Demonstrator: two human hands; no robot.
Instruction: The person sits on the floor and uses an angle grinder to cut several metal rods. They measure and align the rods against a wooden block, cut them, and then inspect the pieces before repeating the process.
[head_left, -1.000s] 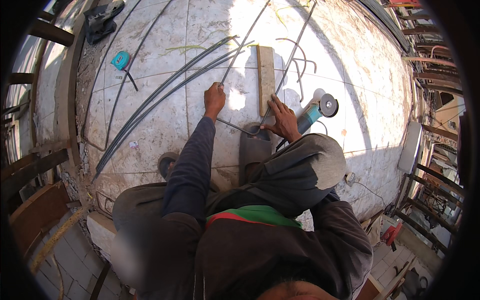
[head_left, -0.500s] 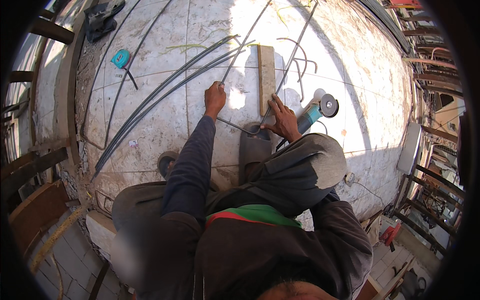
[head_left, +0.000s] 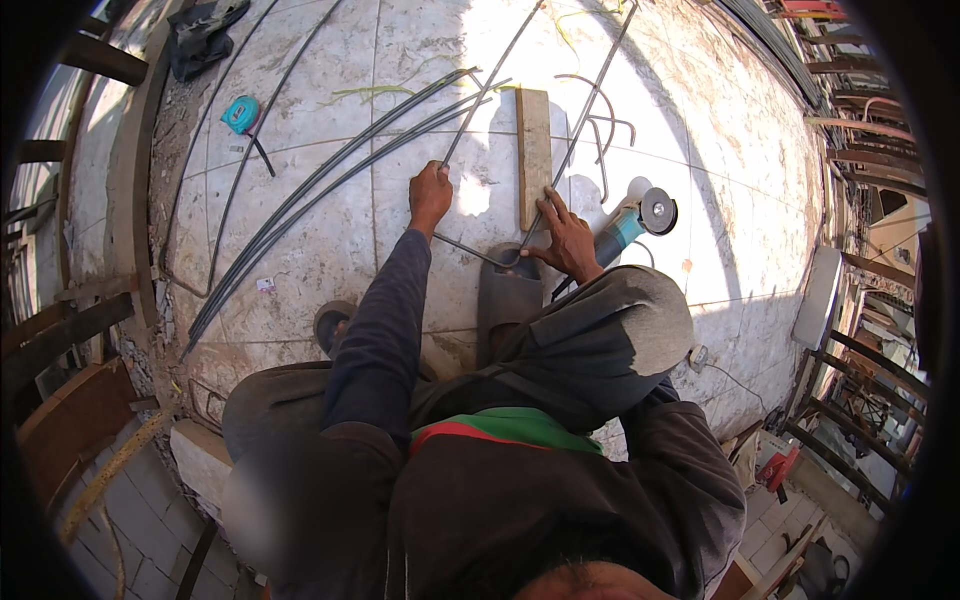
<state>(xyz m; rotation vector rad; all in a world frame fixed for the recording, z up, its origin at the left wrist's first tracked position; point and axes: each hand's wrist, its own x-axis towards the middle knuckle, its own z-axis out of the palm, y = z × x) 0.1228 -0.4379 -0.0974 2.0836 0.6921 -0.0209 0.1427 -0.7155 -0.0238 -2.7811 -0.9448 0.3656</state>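
Note:
A long steel rod bent into a U (head_left: 470, 254) lies in front of me, its corner over my grey sandal (head_left: 500, 305). My left hand (head_left: 430, 195) is closed round its left arm. My right hand (head_left: 568, 240) holds the right arm, thumb near the corner, other fingers splayed over the steel. Between the two arms rests a wooden plank (head_left: 532, 150), just above my right hand. An angle grinder (head_left: 622, 228) with a cutting disc lies to the right of that hand. Short hooked rods (head_left: 602, 150) are above the grinder.
Several long rods (head_left: 300, 190) cross the tiled floor (head_left: 735, 200) at my left, near a turquoise tape measure (head_left: 240, 115) and dark bag (head_left: 205, 40). A timber edge (head_left: 150, 200) borders the left. A pale block (head_left: 818, 295) and dark bars (head_left: 870, 365) stand at right.

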